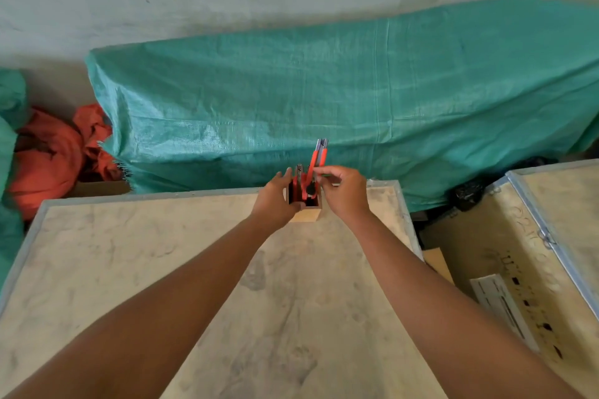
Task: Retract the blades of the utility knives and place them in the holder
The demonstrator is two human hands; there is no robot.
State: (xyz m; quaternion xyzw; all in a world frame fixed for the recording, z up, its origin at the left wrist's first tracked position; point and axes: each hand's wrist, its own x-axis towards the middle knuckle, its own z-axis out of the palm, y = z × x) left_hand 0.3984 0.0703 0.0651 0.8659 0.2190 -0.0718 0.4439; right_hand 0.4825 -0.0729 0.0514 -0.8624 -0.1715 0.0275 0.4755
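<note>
A small wooden holder (307, 214) stands near the far edge of a plywood crate top (227, 269). My left hand (277, 196) grips the holder's left side. My right hand (343, 188) pinches a red utility knife (316, 159) by its middle. This knife stands tilted, its metal tip pointing up and its black end down inside the holder. Another red knife (297, 181) stands upright in the holder next to my left fingers.
A green tarp (324, 100) covers a long bulk just behind the crate. Crumpled orange cloth (55, 155) lies at the left. A second plywood crate (525, 253) with metal edging stands to the right, across a narrow gap.
</note>
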